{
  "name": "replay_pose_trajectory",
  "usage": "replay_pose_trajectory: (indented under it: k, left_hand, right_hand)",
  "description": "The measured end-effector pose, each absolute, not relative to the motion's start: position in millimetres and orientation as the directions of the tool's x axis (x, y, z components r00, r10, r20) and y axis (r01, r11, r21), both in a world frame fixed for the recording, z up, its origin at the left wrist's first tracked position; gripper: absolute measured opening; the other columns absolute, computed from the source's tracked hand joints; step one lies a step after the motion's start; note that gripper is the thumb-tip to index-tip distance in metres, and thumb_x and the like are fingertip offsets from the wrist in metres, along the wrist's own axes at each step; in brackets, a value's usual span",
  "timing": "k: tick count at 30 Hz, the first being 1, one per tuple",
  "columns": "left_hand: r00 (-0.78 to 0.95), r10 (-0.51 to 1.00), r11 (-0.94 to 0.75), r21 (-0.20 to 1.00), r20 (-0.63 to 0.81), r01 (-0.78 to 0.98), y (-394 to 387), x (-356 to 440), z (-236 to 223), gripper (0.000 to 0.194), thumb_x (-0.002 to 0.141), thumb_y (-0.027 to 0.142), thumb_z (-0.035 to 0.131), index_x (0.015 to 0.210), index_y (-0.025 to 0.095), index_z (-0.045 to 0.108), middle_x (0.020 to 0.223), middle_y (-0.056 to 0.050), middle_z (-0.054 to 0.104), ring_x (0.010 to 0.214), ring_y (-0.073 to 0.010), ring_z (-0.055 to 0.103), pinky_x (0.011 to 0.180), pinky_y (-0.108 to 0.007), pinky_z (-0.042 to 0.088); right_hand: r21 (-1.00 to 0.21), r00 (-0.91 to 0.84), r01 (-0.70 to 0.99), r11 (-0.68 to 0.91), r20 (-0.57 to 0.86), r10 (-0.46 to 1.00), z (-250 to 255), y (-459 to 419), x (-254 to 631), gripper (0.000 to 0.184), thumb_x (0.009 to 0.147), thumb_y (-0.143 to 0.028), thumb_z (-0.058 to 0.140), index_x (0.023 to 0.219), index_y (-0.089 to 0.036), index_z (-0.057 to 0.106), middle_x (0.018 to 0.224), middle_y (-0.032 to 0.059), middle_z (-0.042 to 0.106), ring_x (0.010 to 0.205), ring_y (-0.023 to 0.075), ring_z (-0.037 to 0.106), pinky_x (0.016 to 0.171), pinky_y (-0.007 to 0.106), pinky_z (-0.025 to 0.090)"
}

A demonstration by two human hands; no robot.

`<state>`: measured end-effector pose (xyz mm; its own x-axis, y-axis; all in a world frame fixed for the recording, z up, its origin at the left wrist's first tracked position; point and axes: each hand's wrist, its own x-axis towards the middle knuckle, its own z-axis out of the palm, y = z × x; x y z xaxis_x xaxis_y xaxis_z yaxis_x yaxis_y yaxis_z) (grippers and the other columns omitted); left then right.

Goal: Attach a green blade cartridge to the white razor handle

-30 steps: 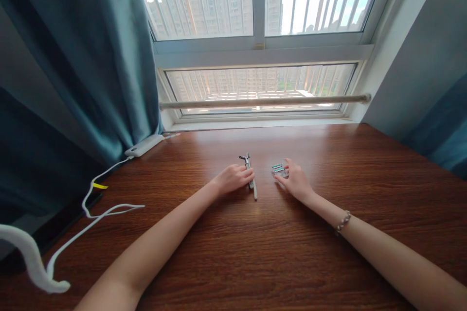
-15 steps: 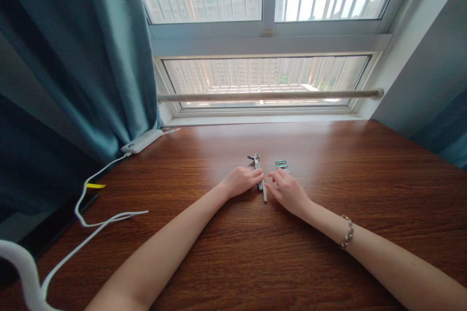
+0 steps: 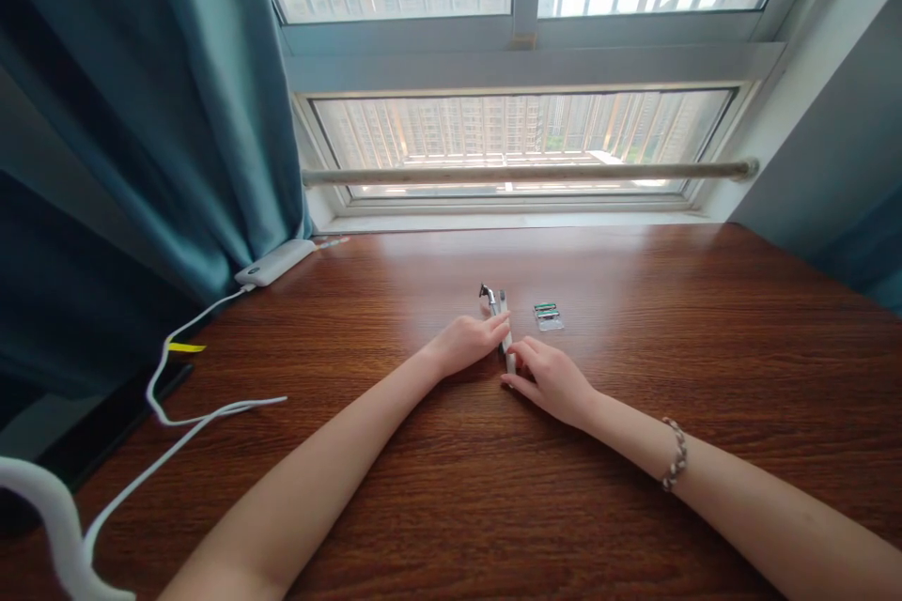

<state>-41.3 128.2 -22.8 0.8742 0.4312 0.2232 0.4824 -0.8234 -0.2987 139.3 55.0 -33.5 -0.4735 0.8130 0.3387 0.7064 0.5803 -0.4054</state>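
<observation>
A slim silver razor handle lies on the wooden table, its head end pointing toward the window. My left hand curls its fingers against the left side of the handle. From the other side my right hand pinches the handle's near end. To the right, apart from both hands, a small clear pack of green razor cartridges rests on the table. A bead bracelet circles my right wrist.
A white power bank sits at the back left by the teal curtain, with a white cable trailing across the table's left side. Behind the table are the window sill and a horizontal rail.
My right hand left the cartridge pack and moved left onto the near end of the razor handle. My left hand stayed on the handle. The camera tilted down slightly.
</observation>
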Motion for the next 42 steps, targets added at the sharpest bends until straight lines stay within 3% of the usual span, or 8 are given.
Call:
replay_pose_trajectory:
  k: [3,8,22,32,42]
  left_hand:
    - [0.879,0.428,-0.815,-0.331,0.213,0.477,126.8,-41.0,-20.2,0.010,0.084,0.017,0.041,0.087,0.014,0.050,0.127,-0.011,0.048,0.070,-0.0142,0.064,0.055,-0.023,0.048]
    - [0.869,0.429,-0.808,-0.326,0.246,0.491,127.0,-41.8,-21.4,0.013,0.085,0.017,0.040,0.087,0.014,0.052,0.127,-0.011,0.048,0.075,-0.0139,0.063,0.059,-0.023,0.048]
    - [0.841,0.461,-0.760,-0.363,0.284,0.539,128.6,-42.3,-24.3,0.028,0.086,0.022,0.040,0.111,0.027,0.052,0.117,-0.005,0.053,0.071,-0.0118,0.062,0.056,-0.022,0.046]
    - [0.822,0.486,-0.758,-0.326,0.297,0.565,128.9,-42.0,-27.3,0.032,0.086,0.019,0.038,0.116,0.023,0.049,0.122,-0.007,0.052,0.076,-0.0125,0.063,0.060,-0.022,0.048]
    - [0.780,0.529,-0.762,-0.217,0.333,0.610,129.1,-39.5,-28.3,0.046,0.085,0.045,0.035,0.121,0.018,0.046,0.122,-0.011,0.053,0.078,-0.0165,0.065,0.064,-0.025,0.050]
  right_hand:
    - [-0.377,-0.490,0.712,0.592,0.337,0.804,-32.9,54.1,139.8,0.016,0.081,-0.031,0.050,0.091,-0.018,0.049,0.081,0.0032,0.052,0.071,0.0144,0.050,0.064,0.025,0.042]
    - [-0.321,-0.535,0.716,0.620,0.318,0.783,-30.5,52.4,141.7,0.015,0.083,-0.031,0.047,0.089,-0.018,0.052,0.082,0.0038,0.052,0.072,0.0140,0.050,0.065,0.024,0.042]
    - [-0.232,-0.386,0.846,0.481,0.356,0.851,-30.9,55.8,148.1,0.014,0.084,-0.020,0.040,0.083,-0.016,0.053,0.080,0.0052,0.050,0.075,0.0147,0.048,0.070,0.024,0.041]
    - [-0.241,-0.352,0.855,0.460,0.383,0.854,-32.5,62.0,151.7,0.017,0.085,-0.020,0.039,0.086,-0.016,0.056,0.082,0.0068,0.051,0.077,0.0164,0.048,0.073,0.027,0.041]
    - [-0.304,-0.402,0.787,0.536,0.407,0.820,-34.1,64.8,153.7,0.021,0.085,-0.017,0.039,0.100,-0.017,0.055,0.087,0.0082,0.053,0.085,0.0194,0.048,0.080,0.033,0.041]
